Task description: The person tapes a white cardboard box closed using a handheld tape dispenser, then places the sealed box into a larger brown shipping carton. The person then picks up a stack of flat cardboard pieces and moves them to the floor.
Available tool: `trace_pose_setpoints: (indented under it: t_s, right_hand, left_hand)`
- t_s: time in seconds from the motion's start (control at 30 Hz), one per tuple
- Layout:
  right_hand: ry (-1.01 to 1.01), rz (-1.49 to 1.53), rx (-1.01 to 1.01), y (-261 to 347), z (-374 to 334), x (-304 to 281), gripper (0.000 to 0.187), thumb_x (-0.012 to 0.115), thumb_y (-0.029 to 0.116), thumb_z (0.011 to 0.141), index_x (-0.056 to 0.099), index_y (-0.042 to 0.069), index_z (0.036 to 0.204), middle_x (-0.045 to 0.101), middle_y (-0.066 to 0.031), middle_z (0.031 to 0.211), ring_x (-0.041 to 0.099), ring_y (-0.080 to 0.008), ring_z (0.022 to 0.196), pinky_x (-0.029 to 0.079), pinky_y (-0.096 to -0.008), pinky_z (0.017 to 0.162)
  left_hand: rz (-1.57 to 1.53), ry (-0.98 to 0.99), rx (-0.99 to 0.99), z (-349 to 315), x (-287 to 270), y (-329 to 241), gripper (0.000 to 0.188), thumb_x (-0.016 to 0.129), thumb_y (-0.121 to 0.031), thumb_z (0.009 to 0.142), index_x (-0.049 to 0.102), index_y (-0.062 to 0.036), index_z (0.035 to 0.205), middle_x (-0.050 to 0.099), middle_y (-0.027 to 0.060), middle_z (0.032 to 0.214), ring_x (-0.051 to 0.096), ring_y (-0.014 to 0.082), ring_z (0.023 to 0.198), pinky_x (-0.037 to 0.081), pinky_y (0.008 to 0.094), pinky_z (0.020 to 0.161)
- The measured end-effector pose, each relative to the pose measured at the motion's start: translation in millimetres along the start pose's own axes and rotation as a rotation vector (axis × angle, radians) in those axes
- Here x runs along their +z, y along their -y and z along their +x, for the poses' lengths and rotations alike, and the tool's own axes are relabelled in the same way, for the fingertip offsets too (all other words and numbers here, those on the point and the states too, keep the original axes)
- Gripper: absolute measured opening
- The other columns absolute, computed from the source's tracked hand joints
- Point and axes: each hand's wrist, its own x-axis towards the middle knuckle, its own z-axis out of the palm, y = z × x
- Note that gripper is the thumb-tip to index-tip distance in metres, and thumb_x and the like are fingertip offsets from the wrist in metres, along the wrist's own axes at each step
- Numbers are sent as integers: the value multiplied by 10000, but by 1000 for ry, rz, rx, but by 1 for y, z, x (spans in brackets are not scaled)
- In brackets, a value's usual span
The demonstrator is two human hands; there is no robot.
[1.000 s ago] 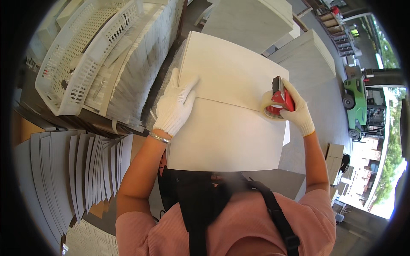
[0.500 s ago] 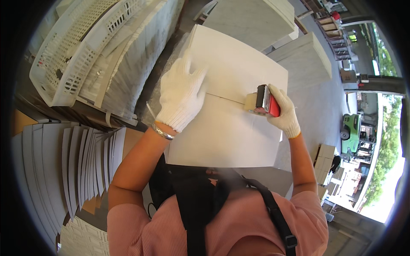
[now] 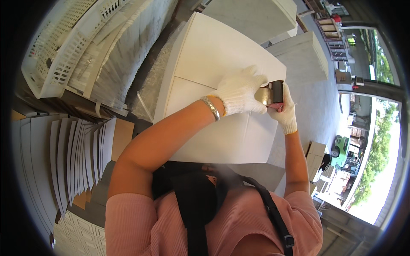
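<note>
A closed white carton with a seam across its top stands in front of me. Over its right side my right hand, in a white knit glove, grips a tape dispenser with a dark edge, reddish body and pale tape roll. My left hand, gloved the same way, reaches across the carton to the dispenser's left side. Its thumb and fingers are spread on either side of the tape roll; whether they touch the tape is hard to see.
Flat cardboard sheets stand in a row at left. Beyond them are a white perforated basket and a wrapped stack of pale boards. More pale stacks stand ahead. A green forklift is far right, by a bright doorway.
My left hand has moved right, from the carton's left part to the tape dispenser. The dispenser has shifted slightly right and turned in my right hand.
</note>
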Motion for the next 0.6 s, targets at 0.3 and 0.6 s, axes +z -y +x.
trace_pose_setpoints:
  t_s: [0.3,0.6]
  right_hand:
    - [6,48,28,2,11,-6,765,676,-28,691,485,47,1429,657,-120,1196,643,-218,1080,493,-318,980]
    - [-6,36,-29,1,10,-3,736,702,-7,711,485,49,1412,679,-127,1177,676,-267,1051,526,-338,940]
  left_hand:
    - [-172,-63,-44,19,3,13,324,698,-421,850,760,-145,1009,651,91,1091,640,254,1029,516,386,882]
    - [-303,-35,-43,21,2,10,300,720,-413,841,762,-170,1012,541,173,1442,579,337,1263,474,399,1027]
